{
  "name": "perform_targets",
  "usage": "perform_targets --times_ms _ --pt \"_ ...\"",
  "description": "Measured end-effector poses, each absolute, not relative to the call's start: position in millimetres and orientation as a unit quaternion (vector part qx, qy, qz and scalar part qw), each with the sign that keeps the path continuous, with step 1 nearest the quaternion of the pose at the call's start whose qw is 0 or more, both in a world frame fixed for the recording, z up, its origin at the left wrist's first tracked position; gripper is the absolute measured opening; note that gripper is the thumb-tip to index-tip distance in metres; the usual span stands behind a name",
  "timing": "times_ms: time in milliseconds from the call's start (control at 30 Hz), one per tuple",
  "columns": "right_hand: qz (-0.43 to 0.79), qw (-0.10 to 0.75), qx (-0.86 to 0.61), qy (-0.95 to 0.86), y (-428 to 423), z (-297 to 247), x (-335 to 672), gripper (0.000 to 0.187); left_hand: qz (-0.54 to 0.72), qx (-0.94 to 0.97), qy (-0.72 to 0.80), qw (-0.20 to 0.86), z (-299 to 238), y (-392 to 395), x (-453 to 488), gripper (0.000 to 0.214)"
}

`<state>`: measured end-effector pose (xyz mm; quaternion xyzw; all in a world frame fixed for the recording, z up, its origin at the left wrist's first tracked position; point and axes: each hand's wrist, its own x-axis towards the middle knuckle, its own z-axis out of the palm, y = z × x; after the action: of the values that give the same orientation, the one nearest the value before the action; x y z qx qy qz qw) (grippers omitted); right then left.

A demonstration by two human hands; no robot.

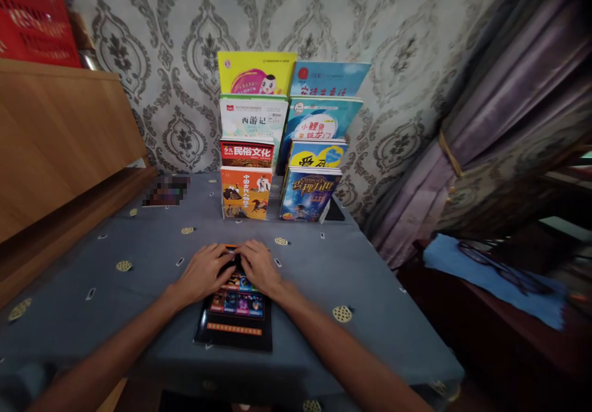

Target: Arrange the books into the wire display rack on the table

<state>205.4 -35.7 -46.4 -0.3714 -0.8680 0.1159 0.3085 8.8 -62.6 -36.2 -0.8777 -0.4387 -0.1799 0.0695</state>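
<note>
A dark book [235, 319] with small coloured pictures on its cover lies flat on the grey tablecloth [370, 288] near the front edge. Both my hands rest on its far half. My left hand [205, 270] lies palm down with the fingers stretched over the cover. My right hand [259, 265] lies beside it, fingers flat and pointing inward, nearly touching the left. Behind them a tiered rack [284, 147] against the wall shows two columns of children's books, several in each.
A wooden cabinet [55, 140] runs along the left side, with a red crate [34, 20] on top. Purple curtains [509, 122] hang at the right, above a dark bench with a blue cloth [494, 273]. A blurred item [165, 191] lies at the table's back left.
</note>
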Motion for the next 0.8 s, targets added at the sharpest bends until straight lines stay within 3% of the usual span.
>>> perform_targets --times_ms 133,300,533,800 --pt "0.083 0.236 -0.363 -0.898 -40.7 -37.7 206.6 0.026 -0.194 -0.881 -0.429 0.044 -40.7 -64.6 19.7 0.027" --pt "0.083 0.208 -0.369 -0.902 -45.9 -34.0 207.2 0.031 -0.225 -0.872 -0.434 -0.001 -46.2 -65.8 18.4 0.028" --pt "0.031 0.159 -0.450 -0.878 -58.0 -30.7 230.1 0.024 -0.226 -0.866 -0.443 0.058 -54.0 -67.7 17.9 0.033" --pt "0.010 0.163 -0.512 -0.843 -59.3 -35.5 257.2 0.021 -0.226 -0.863 -0.444 0.077 -54.5 -66.2 18.5 0.032"
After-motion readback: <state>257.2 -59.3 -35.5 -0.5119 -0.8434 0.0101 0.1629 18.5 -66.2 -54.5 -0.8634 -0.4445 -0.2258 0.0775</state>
